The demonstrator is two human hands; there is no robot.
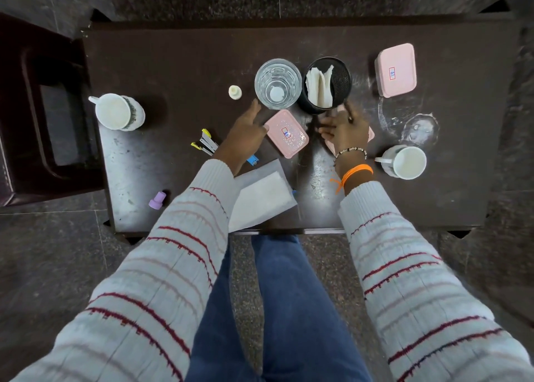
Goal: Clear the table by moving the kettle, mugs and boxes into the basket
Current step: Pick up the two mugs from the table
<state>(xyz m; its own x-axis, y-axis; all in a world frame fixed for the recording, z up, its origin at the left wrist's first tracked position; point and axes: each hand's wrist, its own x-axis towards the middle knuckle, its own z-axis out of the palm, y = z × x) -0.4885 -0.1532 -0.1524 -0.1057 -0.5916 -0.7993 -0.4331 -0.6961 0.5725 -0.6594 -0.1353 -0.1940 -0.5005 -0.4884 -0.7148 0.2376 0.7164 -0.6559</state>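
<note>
Boxes first: I count three pink ones on the dark table. One lidded pink box sits far right; a second pink box with a dimpled lid lies at centre, between my hands; a third pink piece shows only at its edges under my right hand, so I cannot tell whether it is a box or a lid. Left hand is spread, fingers straight, fingertips touching the centre box's left edge. Right hand rests on the hidden pink piece; grip unclear. Left mug stands near the left edge, right mug near the right wrist. Glass and black mesh cup holding tissue stand side by side behind the centre box.
</note>
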